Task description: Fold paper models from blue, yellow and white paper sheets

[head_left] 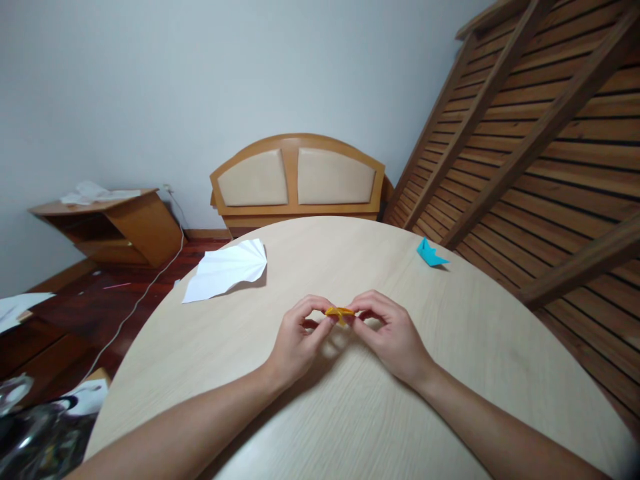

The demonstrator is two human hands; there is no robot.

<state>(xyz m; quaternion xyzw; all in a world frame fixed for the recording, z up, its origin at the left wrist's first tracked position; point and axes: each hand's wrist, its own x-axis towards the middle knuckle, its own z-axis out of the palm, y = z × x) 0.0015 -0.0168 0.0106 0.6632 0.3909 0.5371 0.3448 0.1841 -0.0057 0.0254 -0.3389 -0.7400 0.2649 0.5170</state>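
A small folded orange paper piece [340,313] is pinched between the fingertips of both hands just above the round light-wood table [350,413]. My left hand [297,340] grips its left end with thumb and forefinger. My right hand [390,333] grips its right end the same way. Both forearms rest on or near the tabletop. Most of the orange paper is hidden by my fingers.
A white pleated paper sheet [227,269] lies at the table's far left. A small blue folded paper boat [430,253] sits at the far right. Beyond the table stand a wooden headboard [297,177], a slatted bed frame [540,133] leaning on the wall, and a low cabinet [110,227].
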